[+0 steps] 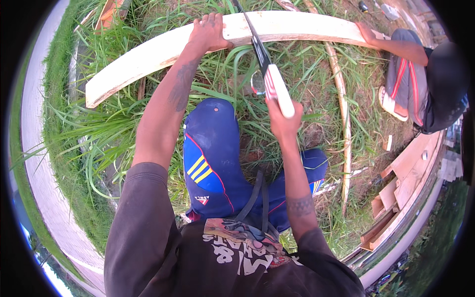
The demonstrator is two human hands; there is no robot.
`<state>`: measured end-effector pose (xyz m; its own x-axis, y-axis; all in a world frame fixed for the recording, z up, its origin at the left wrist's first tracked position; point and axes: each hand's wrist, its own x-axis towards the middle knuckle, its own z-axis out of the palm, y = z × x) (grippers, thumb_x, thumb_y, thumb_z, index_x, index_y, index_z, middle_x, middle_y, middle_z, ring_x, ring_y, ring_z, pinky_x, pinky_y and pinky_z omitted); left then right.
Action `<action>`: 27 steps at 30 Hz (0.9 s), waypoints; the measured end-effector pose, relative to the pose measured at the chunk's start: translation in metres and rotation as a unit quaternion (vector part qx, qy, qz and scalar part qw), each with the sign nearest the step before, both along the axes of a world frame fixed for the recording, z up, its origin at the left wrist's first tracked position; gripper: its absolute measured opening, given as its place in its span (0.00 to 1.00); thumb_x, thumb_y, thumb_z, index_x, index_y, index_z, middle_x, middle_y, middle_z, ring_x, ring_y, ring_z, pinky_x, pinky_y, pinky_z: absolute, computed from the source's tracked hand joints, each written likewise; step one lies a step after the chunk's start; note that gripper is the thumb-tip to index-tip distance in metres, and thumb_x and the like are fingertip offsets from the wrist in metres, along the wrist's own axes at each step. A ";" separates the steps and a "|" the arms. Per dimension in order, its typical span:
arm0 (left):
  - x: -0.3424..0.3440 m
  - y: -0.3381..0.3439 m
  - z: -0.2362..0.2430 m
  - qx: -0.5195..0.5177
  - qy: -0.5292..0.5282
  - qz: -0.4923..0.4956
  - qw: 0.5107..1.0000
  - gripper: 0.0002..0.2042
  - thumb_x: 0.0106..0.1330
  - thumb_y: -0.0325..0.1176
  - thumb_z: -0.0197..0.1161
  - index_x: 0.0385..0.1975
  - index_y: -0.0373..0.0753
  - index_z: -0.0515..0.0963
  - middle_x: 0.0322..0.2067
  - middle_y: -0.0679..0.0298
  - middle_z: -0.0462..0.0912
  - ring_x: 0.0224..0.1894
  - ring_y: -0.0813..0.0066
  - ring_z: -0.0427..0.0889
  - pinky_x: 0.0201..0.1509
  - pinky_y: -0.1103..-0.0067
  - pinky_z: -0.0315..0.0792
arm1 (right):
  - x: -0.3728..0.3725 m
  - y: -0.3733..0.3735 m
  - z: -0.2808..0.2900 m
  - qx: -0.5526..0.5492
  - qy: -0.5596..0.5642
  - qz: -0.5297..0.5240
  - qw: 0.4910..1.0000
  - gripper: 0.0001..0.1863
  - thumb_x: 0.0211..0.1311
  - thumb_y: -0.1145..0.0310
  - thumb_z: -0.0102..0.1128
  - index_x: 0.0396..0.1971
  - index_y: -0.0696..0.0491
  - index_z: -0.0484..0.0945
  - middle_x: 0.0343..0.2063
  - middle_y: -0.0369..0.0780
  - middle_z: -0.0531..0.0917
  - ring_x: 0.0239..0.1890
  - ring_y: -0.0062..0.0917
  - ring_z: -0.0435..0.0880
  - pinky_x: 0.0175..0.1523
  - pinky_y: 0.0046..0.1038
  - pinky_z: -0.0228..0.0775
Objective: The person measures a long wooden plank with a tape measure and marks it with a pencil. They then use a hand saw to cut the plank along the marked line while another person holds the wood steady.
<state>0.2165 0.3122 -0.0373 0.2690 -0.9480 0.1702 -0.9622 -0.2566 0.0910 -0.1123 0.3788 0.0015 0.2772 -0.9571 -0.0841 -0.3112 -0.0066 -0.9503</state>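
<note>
A long pale wooden plank lies across the far side, bowed by the lens. My left hand grips it left of the middle, thumb along the near edge and fingers over the top. In my right hand is the white handle of a hand saw, fingers wrapped round it. The saw's dark blade crosses the plank just right of my left hand, pointing away from me. Whether its teeth have entered the wood I cannot tell. A co-worker's hand rests on the plank's right end.
The co-worker crouches at the right in grey trousers. A thin wooden pole lies in the grass right of my knees. Brown boards are stacked at the lower right. Tall grass and a paved path lie to the left.
</note>
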 end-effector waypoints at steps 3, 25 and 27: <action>0.008 -0.015 -0.005 -0.005 -0.010 -0.020 1.000 0.53 0.44 0.66 0.74 0.65 0.31 0.66 0.63 0.46 0.73 0.68 0.47 0.72 0.68 0.47 0.64 | 0.069 -0.067 0.009 -0.039 -0.042 -0.013 0.998 0.14 0.53 0.66 0.67 0.21 0.64 0.81 0.14 0.33 0.79 0.18 0.16 0.73 0.26 0.28 0.64; 0.025 0.003 -0.010 0.039 0.014 0.001 0.999 0.53 0.44 0.67 0.74 0.64 0.32 0.67 0.65 0.46 0.72 0.70 0.47 0.69 0.70 0.45 0.61 | -0.052 0.094 0.010 -0.002 -0.034 -0.029 0.999 0.05 0.61 0.79 0.65 0.25 0.64 0.82 0.18 0.29 0.78 0.23 0.09 0.72 0.27 0.20 0.61; 0.022 0.010 -0.010 0.049 0.017 0.004 0.999 0.53 0.44 0.66 0.74 0.65 0.33 0.66 0.63 0.47 0.73 0.69 0.47 0.70 0.69 0.46 0.62 | -0.112 0.127 -0.004 0.032 0.004 0.006 0.999 0.10 0.60 0.81 0.63 0.40 0.66 0.86 0.20 0.31 0.81 0.25 0.09 0.75 0.29 0.20 0.66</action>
<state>0.2388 0.3224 -0.0469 0.2800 -0.9577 0.0668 -0.9570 -0.2729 0.0983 -0.2240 0.5062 -0.0025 0.2870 -0.9467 -0.1463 -0.3189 0.0497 -0.9465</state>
